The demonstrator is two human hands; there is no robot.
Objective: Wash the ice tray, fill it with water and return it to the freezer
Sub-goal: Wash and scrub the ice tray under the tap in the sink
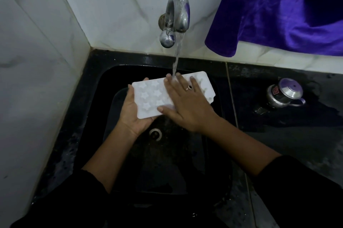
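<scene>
Left hand (132,111) cups the white ice tray (148,98) from underneath, mid-frame over the black sink (96,86). Right hand (182,105) lies flat on top, fingers straight, tap (177,16) water hitting them.

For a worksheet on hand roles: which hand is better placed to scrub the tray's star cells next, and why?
Probably the right: the right hand lies flat on the ice tray, fingers straight under the stream; the left hand holds the tray's end from below, supporting it.
</scene>
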